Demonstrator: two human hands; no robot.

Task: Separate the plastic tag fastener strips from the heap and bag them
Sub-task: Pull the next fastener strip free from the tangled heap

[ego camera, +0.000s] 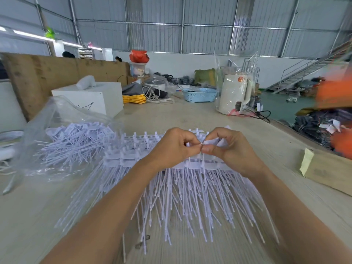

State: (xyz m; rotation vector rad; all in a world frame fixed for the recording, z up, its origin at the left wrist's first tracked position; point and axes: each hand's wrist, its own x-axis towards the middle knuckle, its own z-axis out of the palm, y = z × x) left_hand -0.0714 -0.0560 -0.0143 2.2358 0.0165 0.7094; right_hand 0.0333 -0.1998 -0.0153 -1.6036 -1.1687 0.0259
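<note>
A heap of white plastic tag fastener strips [171, 191] lies on the table in front of me, heads away from me and long tails fanning toward me. Both hands meet above the far edge of the heap. My left hand [171, 147] and my right hand [226, 149] each pinch the head end of one strip [203, 164], whose thin tail hangs down between them. To the left lies an open clear plastic bag [47, 130] with several separated fasteners [76, 141] inside.
A white box [91, 100] stands behind the bag. Further back are a yellow cable coil [134, 99], a blue basket [200, 94] and a wrapped white kettle [234, 92]. A cardboard box [327, 170] sits at the right, near the table's edge.
</note>
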